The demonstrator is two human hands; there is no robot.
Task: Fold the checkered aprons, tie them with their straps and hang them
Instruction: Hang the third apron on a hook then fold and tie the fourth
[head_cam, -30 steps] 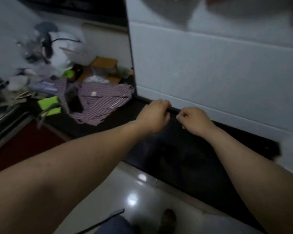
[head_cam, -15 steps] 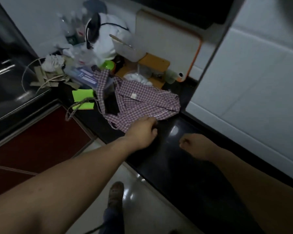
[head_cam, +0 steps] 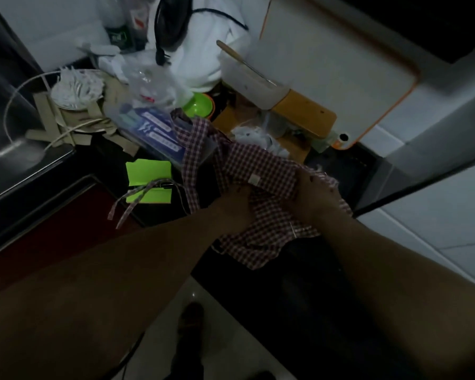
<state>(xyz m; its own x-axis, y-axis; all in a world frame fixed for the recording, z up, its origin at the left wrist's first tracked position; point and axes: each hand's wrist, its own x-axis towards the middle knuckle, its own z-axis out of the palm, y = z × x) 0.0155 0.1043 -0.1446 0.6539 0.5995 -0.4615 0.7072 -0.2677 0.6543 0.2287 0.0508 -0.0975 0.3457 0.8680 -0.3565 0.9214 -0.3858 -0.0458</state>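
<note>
Head view. Black glossy countertop [head_cam: 299,283] runs from lower right up to a cluttered corner. A white cutting board with an orange rim [head_cam: 340,78] leans on the wall behind.

Checkered apron [head_cam: 263,165]: thin red-and-white woven cloth, crumpled on the counter. Its long axis runs upper left to lower right, with the far end draped over a clear plastic box [head_cam: 154,127].

Your left hand [head_cam: 231,207] and right hand [head_cam: 316,198] both lie on its near half, side by side. It is too dim to tell whether either hand's fingers pinch the cloth.

One strap [head_cam: 132,198], narrow and limp, trails left over a green paper [head_cam: 148,171], on your left hand's side. A small pale label [head_cam: 255,179] sits on the cloth just beyond your hands, between them.
</note>
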